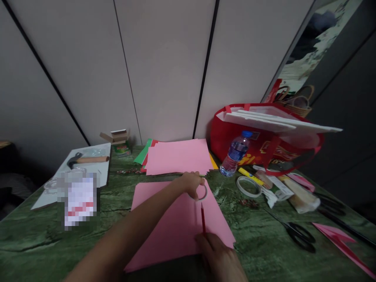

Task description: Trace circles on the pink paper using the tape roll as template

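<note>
My left hand (pixel 192 184) is closed on a thin white roll of tape (pixel 206 192), near the far right corner of a pink sheet of paper (pixel 173 223). The fingers pinch its left side, and pink shows through its hole. Lower down, my right hand (pixel 221 256) grips a red pencil (pixel 203 220), its tip pointing away from me, just below the tape roll. More than one sheet seems to lie under my hands, as the edges are slightly uneven. My left forearm crosses over the left part of the paper.
Behind lies a stack of pink paper (pixel 179 156) over coloured sheets. A water bottle (pixel 235 154) leans before a red bag (pixel 220 137). On the right are another tape roll (pixel 249 187), a yellow tube (pixel 251 176) and scissors (pixel 298 233); on the left, a hammer (pixel 91 159) and small box (pixel 122 149).
</note>
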Action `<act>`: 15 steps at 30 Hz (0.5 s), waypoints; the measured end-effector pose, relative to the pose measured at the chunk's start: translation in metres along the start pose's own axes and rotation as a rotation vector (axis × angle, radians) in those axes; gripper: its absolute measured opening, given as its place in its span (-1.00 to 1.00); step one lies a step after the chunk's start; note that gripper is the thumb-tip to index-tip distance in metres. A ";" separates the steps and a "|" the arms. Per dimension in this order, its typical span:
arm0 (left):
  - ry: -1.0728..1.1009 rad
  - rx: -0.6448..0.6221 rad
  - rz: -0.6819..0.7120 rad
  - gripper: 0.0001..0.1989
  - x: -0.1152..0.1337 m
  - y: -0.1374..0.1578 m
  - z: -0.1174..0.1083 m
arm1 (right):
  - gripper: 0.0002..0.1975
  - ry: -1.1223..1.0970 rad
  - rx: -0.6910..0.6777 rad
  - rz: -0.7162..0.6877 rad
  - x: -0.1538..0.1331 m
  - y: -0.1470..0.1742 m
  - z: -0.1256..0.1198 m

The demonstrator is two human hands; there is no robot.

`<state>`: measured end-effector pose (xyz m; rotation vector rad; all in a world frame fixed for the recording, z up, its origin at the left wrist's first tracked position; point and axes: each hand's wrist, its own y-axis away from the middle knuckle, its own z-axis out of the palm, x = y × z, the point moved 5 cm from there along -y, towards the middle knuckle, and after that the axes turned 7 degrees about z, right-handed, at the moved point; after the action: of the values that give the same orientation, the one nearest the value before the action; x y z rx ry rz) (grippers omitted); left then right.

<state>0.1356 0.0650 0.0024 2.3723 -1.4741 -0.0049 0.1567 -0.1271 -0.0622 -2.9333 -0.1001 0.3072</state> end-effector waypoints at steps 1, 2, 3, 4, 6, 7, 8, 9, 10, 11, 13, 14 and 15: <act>0.023 0.010 0.001 -0.37 -0.001 0.002 0.001 | -0.56 -0.027 0.041 0.008 0.003 0.004 0.000; 0.048 0.023 0.003 -0.36 -0.002 0.004 0.002 | -0.59 -0.045 0.086 0.019 0.006 0.006 -0.003; 0.073 0.040 0.005 -0.35 -0.003 0.006 0.003 | -0.60 -0.054 0.132 0.029 0.010 0.006 -0.006; 0.098 0.061 0.007 -0.33 -0.003 0.008 0.004 | -0.57 -0.060 0.175 0.040 0.015 0.006 -0.010; 0.149 0.113 0.010 -0.30 -0.005 0.013 0.007 | -0.48 -0.079 0.229 0.076 0.027 0.005 -0.016; 0.174 0.141 0.015 -0.30 -0.005 0.016 0.009 | -0.46 -0.098 0.245 0.103 0.034 0.004 -0.017; 0.199 0.169 0.024 -0.31 -0.005 0.019 0.012 | -0.45 -0.125 0.249 0.130 0.040 0.004 -0.017; 0.224 0.196 0.042 -0.31 -0.005 0.021 0.015 | -0.45 -0.155 0.248 0.154 0.046 0.004 -0.015; 0.247 0.221 0.062 -0.31 -0.004 0.023 0.018 | -0.46 -0.186 0.245 0.174 0.051 0.005 -0.013; 0.268 0.249 0.076 -0.29 -0.003 0.024 0.021 | -0.46 -0.212 0.242 0.186 0.055 0.005 -0.010; 0.304 0.310 0.075 -0.25 -0.001 0.027 0.026 | -0.47 -0.250 0.242 0.192 0.061 0.006 -0.006; 0.319 0.346 0.057 -0.24 -0.001 0.027 0.028 | -0.49 -0.261 0.239 0.184 0.063 0.006 -0.004; 0.333 0.384 0.032 -0.24 -0.001 0.028 0.029 | -0.50 -0.267 0.233 0.168 0.064 0.006 -0.004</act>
<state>0.1060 0.0462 -0.0169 2.4743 -1.4472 0.7046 0.2205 -0.1285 -0.0725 -2.6588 0.1374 0.6857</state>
